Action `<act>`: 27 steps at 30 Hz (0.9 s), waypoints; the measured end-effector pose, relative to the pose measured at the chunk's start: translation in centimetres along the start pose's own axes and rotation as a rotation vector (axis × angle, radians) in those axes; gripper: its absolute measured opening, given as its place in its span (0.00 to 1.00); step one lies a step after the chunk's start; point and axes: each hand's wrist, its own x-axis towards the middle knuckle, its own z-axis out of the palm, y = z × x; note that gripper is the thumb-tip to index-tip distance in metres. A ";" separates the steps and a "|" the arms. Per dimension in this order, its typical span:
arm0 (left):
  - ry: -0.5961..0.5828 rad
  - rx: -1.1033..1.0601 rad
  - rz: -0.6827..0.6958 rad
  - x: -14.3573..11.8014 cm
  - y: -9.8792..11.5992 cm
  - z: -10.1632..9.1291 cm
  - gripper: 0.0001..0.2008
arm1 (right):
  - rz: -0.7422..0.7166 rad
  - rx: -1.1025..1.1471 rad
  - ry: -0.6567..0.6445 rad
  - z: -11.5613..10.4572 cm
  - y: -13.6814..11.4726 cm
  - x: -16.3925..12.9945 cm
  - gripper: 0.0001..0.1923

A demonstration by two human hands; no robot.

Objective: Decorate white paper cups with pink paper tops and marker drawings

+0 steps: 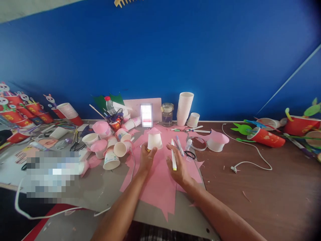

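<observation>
While my left hand (147, 156) grips the upturned paper cup (154, 140) just beyond its fingertips, my right hand (178, 166) holds a marker (173, 159), seemingly poised for drawing; steadiness matters next.

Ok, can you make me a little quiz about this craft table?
1. True or false: the left hand touches the upside-down white cup.
2. What colour is the paper under the hands?
3. What does the right hand hold: A scissors, B a marker, C a bottle?

Key: 1 true. 2 pink. 3 B.
</observation>
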 end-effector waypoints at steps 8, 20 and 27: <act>0.068 0.231 0.181 -0.3 0.3 0.2 0.24 | 0.010 0.002 -0.009 0.2 0.3 0.0 0.21; 0.144 0.505 0.421 -0.7 0.2 -0.3 0.30 | 0.065 0.011 -0.021 0.6 1.2 -0.2 0.21; 0.140 0.487 0.407 -0.7 0.2 -0.1 0.31 | 0.009 0.075 -0.024 -0.6 0.0 0.0 0.17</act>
